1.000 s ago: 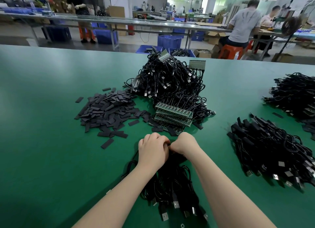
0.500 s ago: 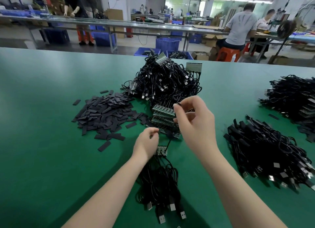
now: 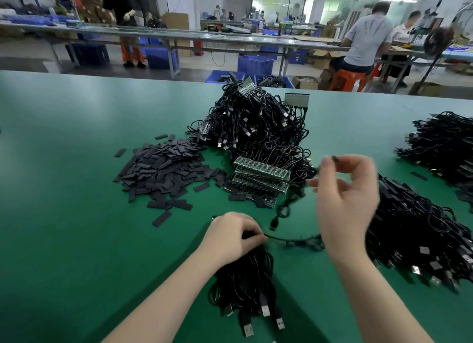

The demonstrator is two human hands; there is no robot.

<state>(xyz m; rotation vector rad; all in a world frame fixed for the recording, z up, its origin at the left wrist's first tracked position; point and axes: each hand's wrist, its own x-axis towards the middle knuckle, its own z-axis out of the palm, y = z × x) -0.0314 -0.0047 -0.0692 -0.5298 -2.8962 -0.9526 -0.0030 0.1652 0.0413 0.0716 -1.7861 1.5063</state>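
Left grip (image 3: 234, 236) is clenching round the top of the cable bundle (image 3: 243, 281), pinning it to the table (image 3: 76, 240). Right grip (image 3: 345, 199) is hovering raised, up and to the right of the left. Its thumb and forefinger are pinching a small dark end piece (image 3: 335, 159). That area is blurring, so we're not calling what the piece is.

Going outward from the right grip, we're reading a single loose cable (image 3: 286, 204) as hanging from it, down and to the left. Its USB plug (image 3: 274, 223) is dangling just beyond the left grip's knuckles; whether it's touching the table, we can't tell. The long axis is running diagonally, high-right to low-left, with the plug end pointing down toward the left grip. So the left grip is sitting nearer the plug and the right is sitting nearer the pinched end.

The bundle's long axis is running from the left grip straight back toward us, with its plugs (image 3: 265, 310) pointing at the near table edge. One strand (image 3: 289, 240) is straying out of the left grip to the right and passing under the right wrist.

We're judging that the next move turns on that diagonal. The loose cable is lying crosswise to the bundle, so it needs swinging parallel, plug toward us, before joining it.

Further out, board strips (image 3: 261, 173) are stacking just beyond the plug, and black sleeves (image 3: 163, 173) are lying well left. The sorted pile (image 3: 414, 227) is sitting just right of the right grip.
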